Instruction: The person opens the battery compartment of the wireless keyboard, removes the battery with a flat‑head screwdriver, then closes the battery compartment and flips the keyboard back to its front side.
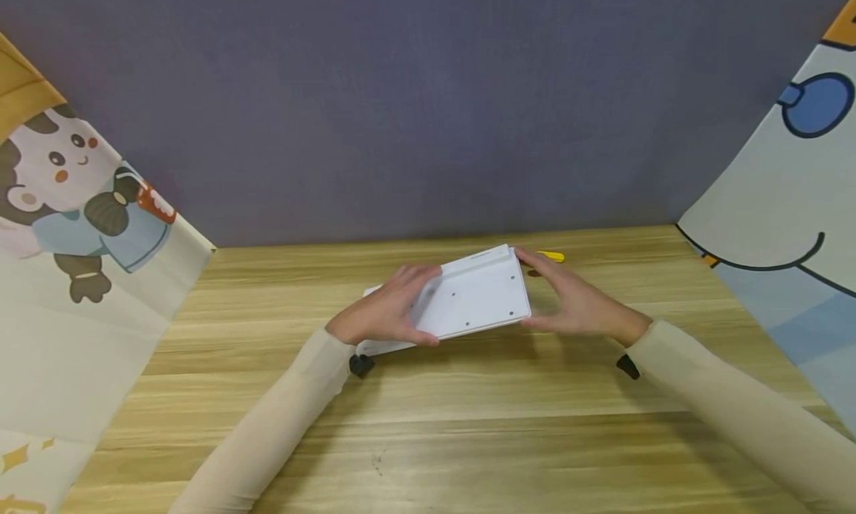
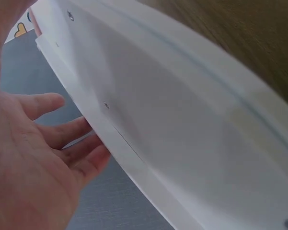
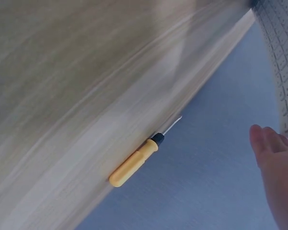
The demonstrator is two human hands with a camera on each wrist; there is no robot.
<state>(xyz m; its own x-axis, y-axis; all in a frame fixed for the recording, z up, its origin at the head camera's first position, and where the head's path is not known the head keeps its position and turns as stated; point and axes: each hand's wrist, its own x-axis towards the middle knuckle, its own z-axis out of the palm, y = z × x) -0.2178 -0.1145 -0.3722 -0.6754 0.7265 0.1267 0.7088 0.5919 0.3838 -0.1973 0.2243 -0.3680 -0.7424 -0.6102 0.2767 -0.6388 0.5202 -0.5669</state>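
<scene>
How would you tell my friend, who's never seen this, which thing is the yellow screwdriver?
On the wooden table, look toward the far edge, near the grey wall. Just beyond the right hand holding the white keyboard lies a screwdriver. It's the one with the yellow handle, black collar and thin metal shaft, while the keyboard is broad and white.

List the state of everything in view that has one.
Keyboard: underside up, tilted, held in both hands
Left hand: holding keyboard by its long edges
Right hand: holding keyboard's right end
Screwdriver: lying on the table, not held, bit exposed
</scene>
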